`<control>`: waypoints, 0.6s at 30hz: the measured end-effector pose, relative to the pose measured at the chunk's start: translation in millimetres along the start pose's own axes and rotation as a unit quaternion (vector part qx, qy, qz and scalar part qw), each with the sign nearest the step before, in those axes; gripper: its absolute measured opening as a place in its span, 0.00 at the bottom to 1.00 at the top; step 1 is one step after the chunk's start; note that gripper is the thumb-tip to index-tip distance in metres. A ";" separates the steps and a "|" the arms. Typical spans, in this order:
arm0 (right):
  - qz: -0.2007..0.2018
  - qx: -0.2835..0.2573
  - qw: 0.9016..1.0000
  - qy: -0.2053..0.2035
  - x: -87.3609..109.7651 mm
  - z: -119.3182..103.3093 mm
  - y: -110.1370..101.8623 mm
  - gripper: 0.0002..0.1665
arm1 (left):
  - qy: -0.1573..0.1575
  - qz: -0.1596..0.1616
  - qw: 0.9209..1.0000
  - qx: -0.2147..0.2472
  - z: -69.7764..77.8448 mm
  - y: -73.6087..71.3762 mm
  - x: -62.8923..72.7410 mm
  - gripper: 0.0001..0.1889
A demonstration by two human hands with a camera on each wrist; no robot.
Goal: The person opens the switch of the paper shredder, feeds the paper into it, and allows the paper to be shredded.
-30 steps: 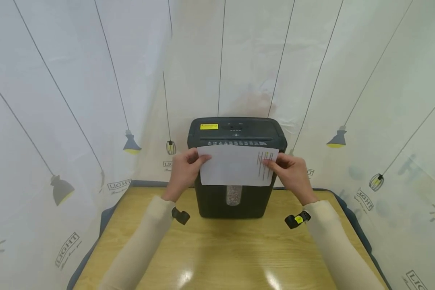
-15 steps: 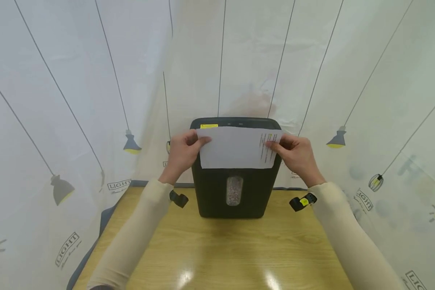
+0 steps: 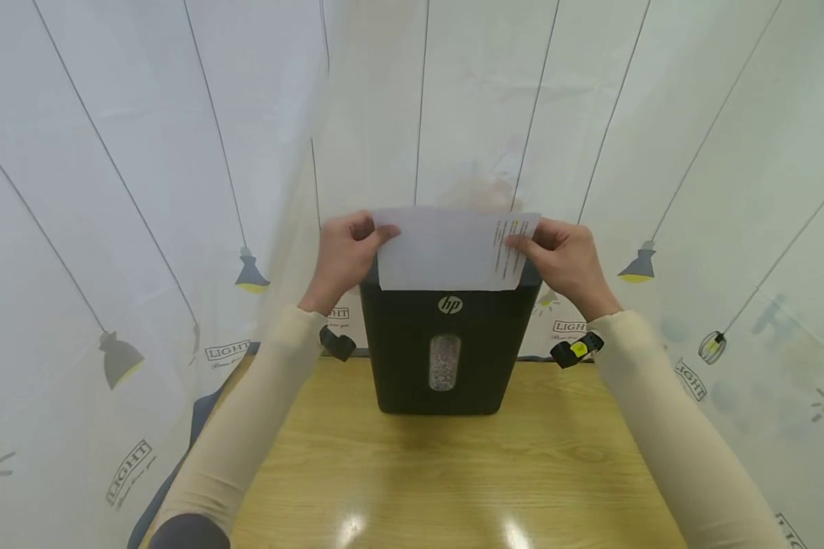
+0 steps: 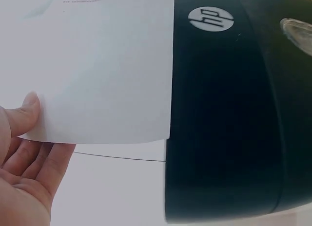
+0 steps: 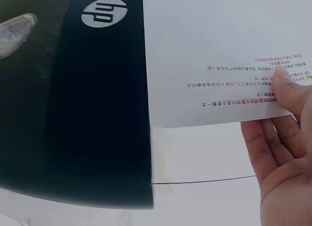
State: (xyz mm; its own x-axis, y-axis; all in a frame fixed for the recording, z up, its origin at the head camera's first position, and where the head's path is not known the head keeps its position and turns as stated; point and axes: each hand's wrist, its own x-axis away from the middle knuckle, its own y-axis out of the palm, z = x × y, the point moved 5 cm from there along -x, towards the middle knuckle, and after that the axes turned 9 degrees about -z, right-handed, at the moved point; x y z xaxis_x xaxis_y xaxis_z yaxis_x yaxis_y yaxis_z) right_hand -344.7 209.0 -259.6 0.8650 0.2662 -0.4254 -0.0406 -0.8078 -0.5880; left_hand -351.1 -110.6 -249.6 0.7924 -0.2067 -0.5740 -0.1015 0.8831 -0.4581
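Observation:
A white sheet of paper (image 3: 446,252) with printed lines near its right edge is stretched between both hands, above and in front of the top of a black HP paper shredder (image 3: 405,351). My left hand (image 3: 346,255) pinches the sheet's left edge, thumb on the near face and fingers behind. On the opposite edge, my right hand (image 3: 564,255) pinches the paper the same way, its thumb over the printed text. The wrist views show the paper's lower edge overlapping the shredder's upper rim. The shredder's top and slot are hidden behind the sheet.
The shredder stands at the back of a wooden table (image 3: 439,480). A small window (image 3: 444,362) in its front shows shredded bits. Behind and at both sides hangs a pale curtain (image 3: 481,99) printed with lamps. Dark bands (image 3: 577,349) sit at the wrists.
Both hands have raised the paper from in front of the shredder to the level of its top. The HP logo has come into sight below the sheet, while the shredder has stayed put.

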 end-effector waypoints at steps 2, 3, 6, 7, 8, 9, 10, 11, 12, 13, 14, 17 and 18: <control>0.002 0.009 1.000 -0.004 -3.5 -2.6 -2.7 0.19 | 0.000 0.000 1.000 -0.007 2.1 -2.0 -4.3 0.24; 0.002 0.011 1.000 -0.005 -5.3 -3.7 -3.8 0.18 | -0.002 0.001 1.000 -0.009 2.7 -2.9 -6.5 0.23; 0.005 0.021 1.000 -0.011 -11.7 -6.5 -7.2 0.18 | -0.010 -0.002 1.000 -0.015 3.8 -5.4 -13.4 0.19; 0.006 0.022 1.000 -0.012 -14.0 -7.2 -8.1 0.18 | -0.015 -0.004 1.000 -0.015 3.9 -6.1 -15.7 0.18; 0.007 0.022 1.000 -0.013 -16.2 -7.4 -9.0 0.18 | -0.021 -0.007 1.000 -0.013 4.0 -6.5 -18.2 0.17; 0.007 0.023 1.000 -0.013 -18.5 -7.4 -9.7 0.18 | -0.026 -0.009 1.000 -0.011 3.8 -6.6 -20.9 0.16; 0.009 0.024 1.000 -0.012 -20.6 -7.3 -10.4 0.18 | -0.031 -0.011 0.999 -0.011 3.8 -6.5 -23.7 0.15; 0.009 0.025 1.000 -0.011 -22.6 -7.2 -11.1 0.18 | -0.036 -0.013 0.999 -0.010 3.7 -6.3 -26.3 0.14; 0.010 0.022 1.000 -0.009 -24.4 -6.8 -11.4 0.18 | -0.038 -0.014 0.999 -0.008 3.4 -6.0 -28.7 0.14; 0.009 0.020 1.000 -0.007 -26.2 -5.8 -11.5 0.18 | -0.041 -0.013 0.999 -0.008 2.9 -5.7 -31.0 0.13; 0.009 0.019 1.000 -0.004 -28.1 -4.5 -11.5 0.18 | -0.043 -0.012 0.999 -0.010 2.0 -5.3 -33.3 0.12; 0.007 0.021 1.000 0.005 -33.0 -0.2 -10.8 0.19 | -0.042 -0.013 0.999 -0.017 -2.0 -3.9 -38.5 0.12; 0.006 0.021 1.000 0.006 -34.5 1.7 -10.2 0.20 | -0.042 -0.014 0.999 -0.019 -3.6 -3.4 -39.8 0.12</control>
State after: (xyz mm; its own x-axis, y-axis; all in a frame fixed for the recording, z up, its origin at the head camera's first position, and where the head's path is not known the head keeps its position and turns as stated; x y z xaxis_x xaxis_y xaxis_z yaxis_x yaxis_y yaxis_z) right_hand -375.0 208.9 -240.1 0.8705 0.2491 -0.4244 -0.0726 -0.7880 -0.6114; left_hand -384.5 -106.9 -227.7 0.8426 -0.1940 -0.5024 -0.0997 0.8606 -0.4994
